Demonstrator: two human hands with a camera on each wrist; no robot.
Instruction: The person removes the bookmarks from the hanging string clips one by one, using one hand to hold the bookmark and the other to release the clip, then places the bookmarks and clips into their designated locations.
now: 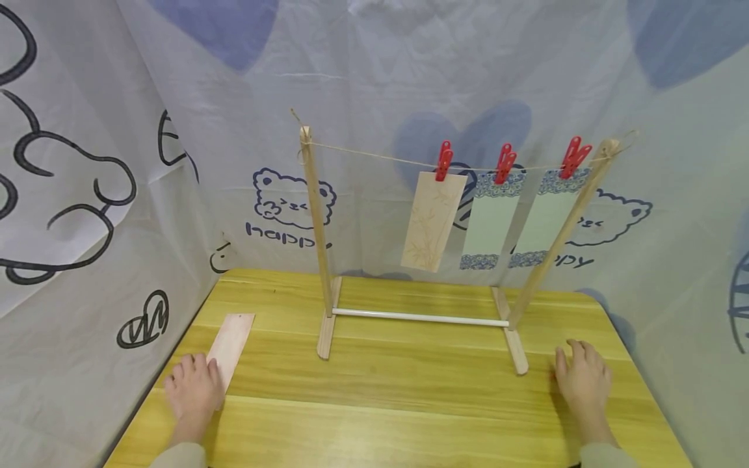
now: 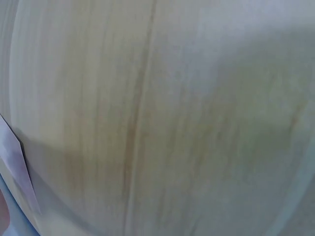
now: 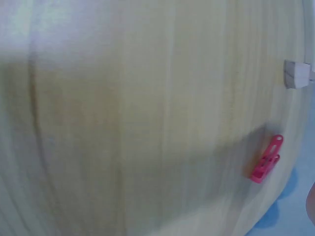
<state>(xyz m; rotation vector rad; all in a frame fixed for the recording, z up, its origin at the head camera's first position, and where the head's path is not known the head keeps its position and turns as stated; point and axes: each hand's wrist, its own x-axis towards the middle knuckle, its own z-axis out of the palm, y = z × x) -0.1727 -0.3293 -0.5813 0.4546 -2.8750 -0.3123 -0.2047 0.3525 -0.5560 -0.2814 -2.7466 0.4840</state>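
Observation:
At the left of the head view lies a pale pink paper strip [image 1: 234,341] with a small hole near its far end. My left hand [image 1: 196,387] is over its left edge, fingers relaxed and spread forward. In the left wrist view only a corner of the strip [image 2: 17,164] shows. My right hand [image 1: 584,380] hovers at the right of the table, its fingers loosely bent and holding nothing. A red clothespin [image 3: 267,160] lies on the table ahead of it in the right wrist view; in the head view the hand hides it.
A wooden stand [image 1: 318,221] with a white crossbar [image 1: 421,318] carries a string [image 1: 368,154]. Red clothespins [image 1: 444,162] hold a beige bamboo-print strip [image 1: 433,221] and two blue-patterned strips [image 1: 494,218] on it. Printed cloth [image 1: 374,78] hangs behind the yellow table [image 1: 374,416].

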